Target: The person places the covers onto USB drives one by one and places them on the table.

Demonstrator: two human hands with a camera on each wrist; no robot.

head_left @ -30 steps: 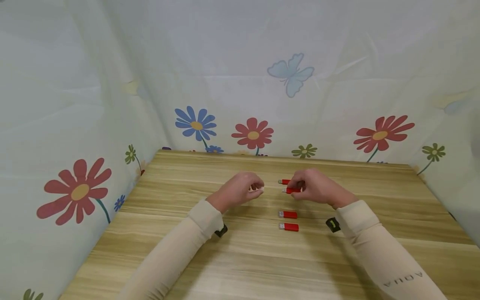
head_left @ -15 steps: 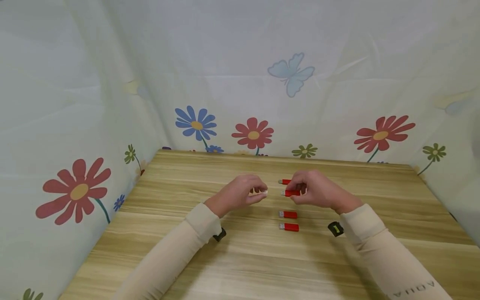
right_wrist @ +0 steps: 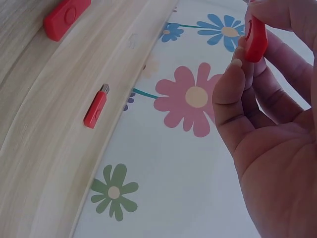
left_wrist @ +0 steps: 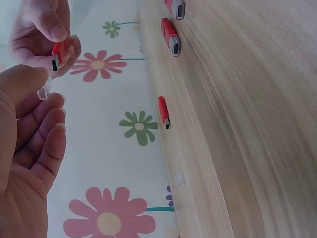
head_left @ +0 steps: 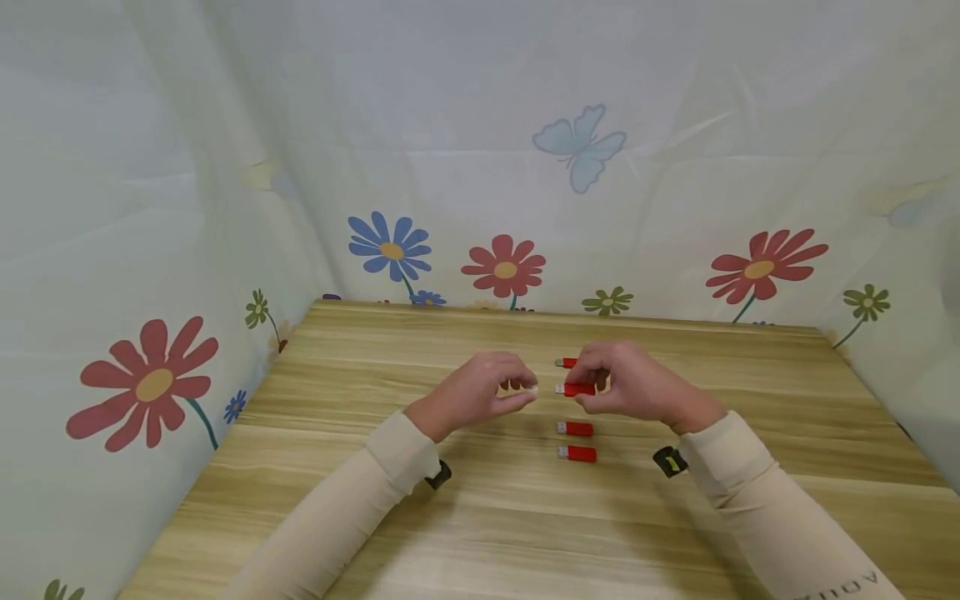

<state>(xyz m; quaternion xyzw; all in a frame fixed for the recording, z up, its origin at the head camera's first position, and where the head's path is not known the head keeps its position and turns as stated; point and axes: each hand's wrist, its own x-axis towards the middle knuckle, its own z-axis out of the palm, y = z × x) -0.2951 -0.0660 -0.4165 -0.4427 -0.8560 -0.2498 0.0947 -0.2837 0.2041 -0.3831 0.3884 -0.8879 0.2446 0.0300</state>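
My right hand pinches a red USB flash drive between thumb and fingers, above the table. Its bare metal plug points toward my left hand. A small clear plastic cap is pinched between my left thumb and fingers. Cap and plug are apart, with a short gap between the two hands. Beyond the right hand, an uncapped red flash drive lies on the table, partly hidden in the head view. Two red drives with clear caps, one farther and one nearer, lie closer to me.
The wood-grain table runs back to a flower-printed curtain. A loose clear cap lies near the table's back edge, left of the uncapped drive. Each wrist carries a small black device, such as the right one.
My left hand has shifted slightly right and toward me, cap in its fingers. The right hand has brought the red drive slightly nearer and left, so the gap between them has narrowed.
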